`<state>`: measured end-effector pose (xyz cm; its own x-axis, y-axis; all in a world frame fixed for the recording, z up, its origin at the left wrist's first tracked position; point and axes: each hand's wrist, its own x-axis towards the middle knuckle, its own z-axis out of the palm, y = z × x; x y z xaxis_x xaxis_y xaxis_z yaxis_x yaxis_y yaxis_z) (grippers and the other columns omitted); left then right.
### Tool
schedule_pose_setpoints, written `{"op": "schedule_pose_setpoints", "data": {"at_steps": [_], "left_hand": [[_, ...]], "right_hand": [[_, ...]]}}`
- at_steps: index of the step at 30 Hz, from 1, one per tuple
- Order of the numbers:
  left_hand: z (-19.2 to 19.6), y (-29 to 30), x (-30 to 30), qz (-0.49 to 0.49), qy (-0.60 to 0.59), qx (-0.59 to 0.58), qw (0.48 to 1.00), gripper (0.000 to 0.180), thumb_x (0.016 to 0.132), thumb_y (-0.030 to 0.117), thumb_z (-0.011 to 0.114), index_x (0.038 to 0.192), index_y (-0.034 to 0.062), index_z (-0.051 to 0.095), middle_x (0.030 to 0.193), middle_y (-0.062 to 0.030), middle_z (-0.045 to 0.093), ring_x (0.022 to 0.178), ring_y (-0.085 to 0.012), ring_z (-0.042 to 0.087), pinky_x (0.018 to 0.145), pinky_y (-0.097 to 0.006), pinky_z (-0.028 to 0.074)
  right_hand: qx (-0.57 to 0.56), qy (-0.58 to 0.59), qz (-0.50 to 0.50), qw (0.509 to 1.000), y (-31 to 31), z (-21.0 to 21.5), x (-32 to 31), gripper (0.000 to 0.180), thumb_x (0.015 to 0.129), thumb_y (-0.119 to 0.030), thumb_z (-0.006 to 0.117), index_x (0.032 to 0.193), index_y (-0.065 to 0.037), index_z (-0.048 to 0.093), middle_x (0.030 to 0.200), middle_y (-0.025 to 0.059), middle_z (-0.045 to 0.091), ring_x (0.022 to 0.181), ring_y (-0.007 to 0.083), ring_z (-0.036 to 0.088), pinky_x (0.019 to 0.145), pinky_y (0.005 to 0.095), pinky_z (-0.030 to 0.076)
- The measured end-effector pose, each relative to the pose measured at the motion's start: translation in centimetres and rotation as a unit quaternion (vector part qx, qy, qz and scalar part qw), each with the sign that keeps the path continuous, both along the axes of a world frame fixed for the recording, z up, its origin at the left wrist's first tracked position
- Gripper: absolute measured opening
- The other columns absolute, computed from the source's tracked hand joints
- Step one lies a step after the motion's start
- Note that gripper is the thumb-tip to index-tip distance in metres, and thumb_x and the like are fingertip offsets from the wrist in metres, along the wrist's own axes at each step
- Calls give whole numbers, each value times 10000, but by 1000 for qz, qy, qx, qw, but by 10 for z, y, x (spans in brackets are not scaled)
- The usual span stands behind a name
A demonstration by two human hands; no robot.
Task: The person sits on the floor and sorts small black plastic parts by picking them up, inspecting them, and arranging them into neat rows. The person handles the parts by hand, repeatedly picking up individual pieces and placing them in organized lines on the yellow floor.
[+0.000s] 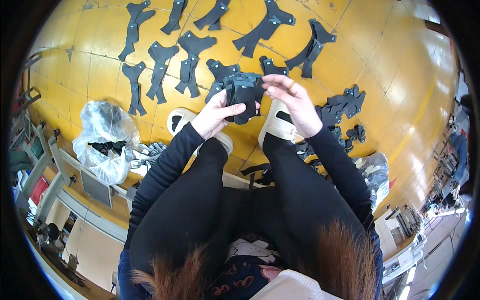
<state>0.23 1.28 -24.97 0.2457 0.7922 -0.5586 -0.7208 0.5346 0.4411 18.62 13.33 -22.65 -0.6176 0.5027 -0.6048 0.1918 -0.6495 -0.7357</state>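
Note:
Above the floor, my left hand (220,114) is closed around a stack of dark fabric pieces (243,95), its thumb lying across the front. The pieces are black with grey-green upper edges and small pale tags. Close by the stack's right edge is my right hand (295,102), with thumb and forefinger stretched toward it and a small gap between them. Whether those fingertips touch the outermost piece is hard to make out. Beyond the stack, similar dark fabric pieces (190,45) lie spread on the yellow floor, several of them forked in shape.
A clear plastic bag (106,142) with dark contents sits at the left, another bag (372,175) at the right. Dark pieces lie in a pile (344,106) right of my feet. My pale slippers (277,122) are below my hands. Metal frames (55,155) line the left side.

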Motion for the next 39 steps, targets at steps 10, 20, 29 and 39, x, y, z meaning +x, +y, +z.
{"op": "schedule_pose_setpoints", "data": {"at_steps": [10, 20, 29, 39], "left_hand": [[-17, -5, 19, -31, 163, -9, 986, 367, 828, 120, 694, 1152, 46, 538, 965, 4, 608, 859, -74, 564, 762, -226, 448], [-53, -59, 28, -122, -61, -145, 980, 412, 884, 121, 614, 1257, 48, 455, 1112, -28, 562, 1007, -117, 556, 882, -258, 446], [-43, -27, 14, -40, 35, -49, 997, 424, 855, 93, 662, 1230, 39, 472, 1116, -19, 568, 1035, -97, 542, 893, -257, 441], [-3, 0, -1, 85, 4, -34, 996, 413, 874, 46, 605, 1263, 22, 467, 1180, -84, 580, 1057, -157, 575, 917, -288, 459]], "right_hand": [[150, -76, 139, 976, -11, -10, 5, 204, 821, -90, 664, 1010, -41, 606, 817, -24, 579, 758, 52, 523, 698, 205, 417], [90, -92, 251, 959, -61, -61, 26, 229, 805, -156, 692, 938, -38, 547, 683, 23, 577, 628, 122, 562, 602, 273, 453], [117, -82, 141, 980, -43, -49, 4, 217, 786, -120, 712, 935, -40, 576, 686, -48, 494, 613, 45, 460, 573, 199, 396], [90, -49, -44, 994, -10, -9, -6, 101, 831, -81, 671, 888, -40, 599, 777, -45, 547, 703, 26, 488, 656, 179, 388]]}}
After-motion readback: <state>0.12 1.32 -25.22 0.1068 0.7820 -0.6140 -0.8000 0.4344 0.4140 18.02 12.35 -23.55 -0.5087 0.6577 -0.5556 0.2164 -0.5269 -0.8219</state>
